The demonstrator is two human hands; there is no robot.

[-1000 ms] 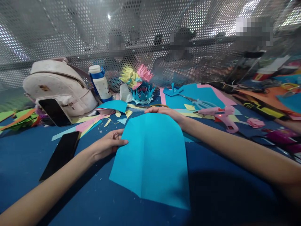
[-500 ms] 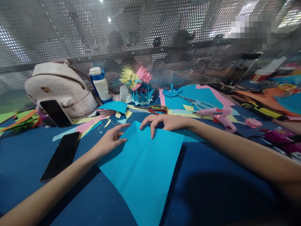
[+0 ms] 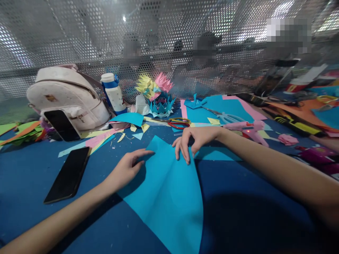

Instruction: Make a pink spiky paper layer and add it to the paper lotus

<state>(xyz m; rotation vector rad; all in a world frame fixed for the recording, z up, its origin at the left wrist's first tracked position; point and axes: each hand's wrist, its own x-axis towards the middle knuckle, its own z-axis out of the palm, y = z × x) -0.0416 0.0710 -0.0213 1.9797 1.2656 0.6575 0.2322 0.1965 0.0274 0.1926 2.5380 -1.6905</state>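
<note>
A large blue paper sheet (image 3: 169,190) lies in front of me on the dark blue table, with a faint crease running down it and its right side curved inward. My left hand (image 3: 131,165) rests at the sheet's upper left edge, thumb and fingers apart, touching the paper. At the upper right edge my right hand (image 3: 194,141) pinches the paper between thumb and fingers. Another blue sheet (image 3: 217,153) lies flat behind my right wrist.
Behind stand a white backpack (image 3: 70,95), a bottle (image 3: 113,93) and paper flowers (image 3: 160,95). A phone (image 3: 68,174) lies at left. Scissors (image 3: 180,122), a pink glue gun (image 3: 249,130), a pink paper flower (image 3: 287,139) and paper scraps lie across the back and right.
My right hand has moved right and closed on the sheet's right edge, which now curls inward. My left hand has shifted slightly right. The camera view has shifted a little.
</note>
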